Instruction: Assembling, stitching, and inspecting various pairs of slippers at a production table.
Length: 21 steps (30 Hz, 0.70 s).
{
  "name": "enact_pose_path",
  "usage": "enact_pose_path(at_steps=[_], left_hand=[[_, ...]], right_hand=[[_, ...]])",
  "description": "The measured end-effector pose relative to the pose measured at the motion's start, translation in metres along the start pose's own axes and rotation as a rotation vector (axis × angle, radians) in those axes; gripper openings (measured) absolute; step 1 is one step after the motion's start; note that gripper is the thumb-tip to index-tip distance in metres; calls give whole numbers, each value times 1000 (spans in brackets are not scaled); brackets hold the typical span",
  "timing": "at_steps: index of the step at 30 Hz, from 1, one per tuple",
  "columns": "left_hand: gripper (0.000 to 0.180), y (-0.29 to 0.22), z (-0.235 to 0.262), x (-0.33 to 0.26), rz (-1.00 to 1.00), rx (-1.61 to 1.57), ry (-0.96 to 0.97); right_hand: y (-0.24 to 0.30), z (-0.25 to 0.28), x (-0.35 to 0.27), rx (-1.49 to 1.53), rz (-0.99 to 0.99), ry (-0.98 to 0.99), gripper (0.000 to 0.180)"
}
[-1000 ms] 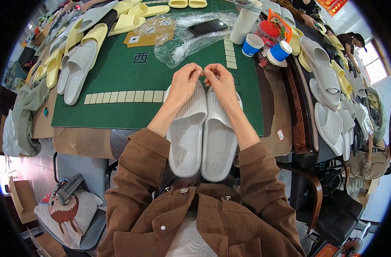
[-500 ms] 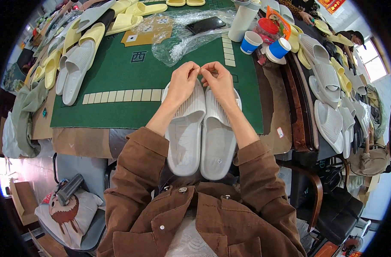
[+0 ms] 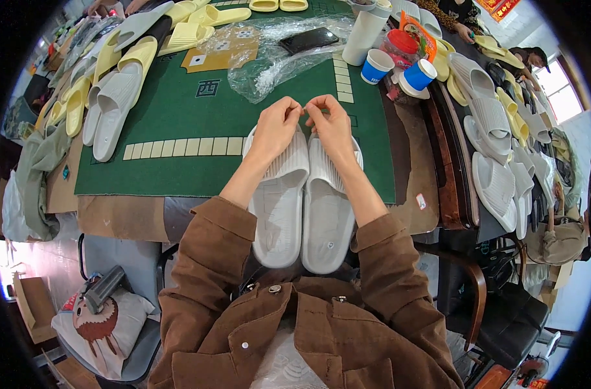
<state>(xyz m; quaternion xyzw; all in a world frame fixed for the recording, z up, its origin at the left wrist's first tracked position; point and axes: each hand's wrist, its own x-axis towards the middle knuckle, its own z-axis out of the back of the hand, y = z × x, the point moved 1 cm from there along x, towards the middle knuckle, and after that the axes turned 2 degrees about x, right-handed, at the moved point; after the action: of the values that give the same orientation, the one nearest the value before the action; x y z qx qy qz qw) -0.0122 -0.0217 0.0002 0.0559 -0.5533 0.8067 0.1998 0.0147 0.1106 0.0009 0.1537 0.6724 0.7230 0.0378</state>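
A pair of light grey ribbed slide slippers, the left slipper [image 3: 276, 223] and the right slipper [image 3: 328, 230], lies side by side, toes on the green mat [image 3: 172, 178] and heels past the table's near edge. Above their toe ends my left hand [image 3: 275, 129] and my right hand [image 3: 332, 129] are closed, fingertips pinched and almost meeting. Whatever sits between the fingertips is too small to make out. Beyond them a clear plastic bag [image 3: 242, 81] lies crumpled, with small white pieces [image 3: 267, 79] in it and a black phone [image 3: 308, 40] on top.
Blue-and-white paper cups [image 3: 376, 67], a white tumbler [image 3: 367, 35] and a red-lidded jar [image 3: 402, 42] stand at the back right. Grey and yellow slippers are piled on both sides, including a grey slipper [image 3: 117, 110] at left. A co-worker's hand [image 3: 464, 32] shows at far right.
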Motion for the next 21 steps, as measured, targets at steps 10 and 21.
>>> enact_pose_path(at_steps=[10,21], left_hand=[[10,-8,-8,-8,-157,269,-108],[7,6,1,4,-8,41,114]], right_hand=[[-6,-2,-1,-268,177,-6,10],[-11,-6,0,-249,271,24,7]])
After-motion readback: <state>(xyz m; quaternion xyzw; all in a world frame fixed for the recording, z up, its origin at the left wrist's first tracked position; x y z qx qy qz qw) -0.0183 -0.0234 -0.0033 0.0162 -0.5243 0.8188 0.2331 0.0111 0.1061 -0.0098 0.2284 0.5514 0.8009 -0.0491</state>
